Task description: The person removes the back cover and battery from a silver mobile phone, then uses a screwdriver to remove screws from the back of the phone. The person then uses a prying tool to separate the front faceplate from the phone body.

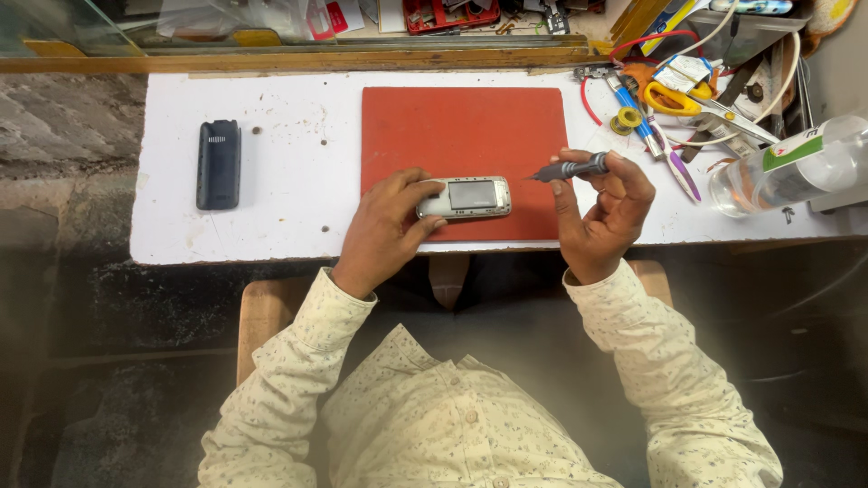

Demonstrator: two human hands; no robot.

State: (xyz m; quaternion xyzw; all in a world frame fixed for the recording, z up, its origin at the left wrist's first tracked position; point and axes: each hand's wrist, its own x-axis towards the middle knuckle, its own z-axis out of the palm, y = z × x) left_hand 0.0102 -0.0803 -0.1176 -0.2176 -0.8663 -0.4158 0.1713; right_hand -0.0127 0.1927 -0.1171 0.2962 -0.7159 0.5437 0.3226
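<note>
Left hand (384,230) gripping phone (465,198), right hand (601,212) holding screwdriver (570,168)

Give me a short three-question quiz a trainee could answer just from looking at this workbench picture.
1. True or false: the left hand rests on the silver phone, which lies on the red mat.
2. What does the right hand hold?
A. the yellow-handled scissors
B. a grey screwdriver
C. the clear bottle
3. Fill in: the dark phone cover lies on the white table, to the ____ of the mat as the picture shows it.

Key: 1 true; 2 B; 3 left.
</note>
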